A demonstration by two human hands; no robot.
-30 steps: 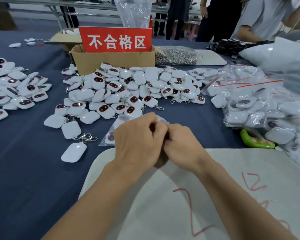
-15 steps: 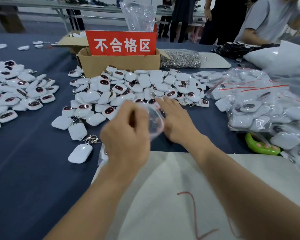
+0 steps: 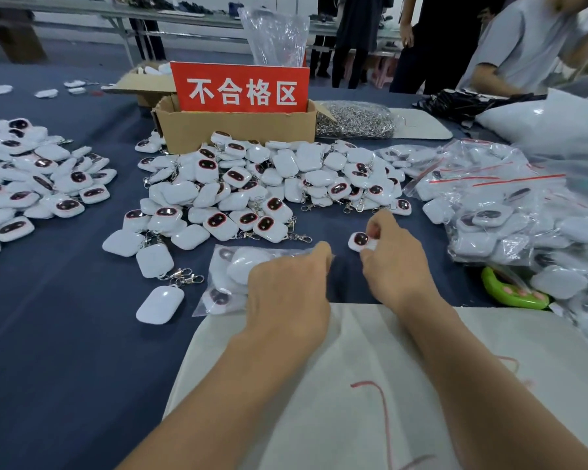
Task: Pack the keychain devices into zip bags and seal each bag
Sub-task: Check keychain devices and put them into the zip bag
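Note:
A white keychain device with a dark oval face is pinched in my right hand, just above the blue table in front of the big loose pile of devices. My left hand lies to its left, fingertips pinching the upper edge of a clear zip bag. That bag lies over other filled bags on the table. The two hands are a short gap apart.
A cardboard box with a red sign stands behind the pile, with a bag of metal clips beside it. More devices lie at the left and sealed bags at the right. A green object and a white sheet are near me.
My hands have parted. The right hand reached to the pile and now holds a device. The left hand, holding the clear bag, came down onto the bags on the table.

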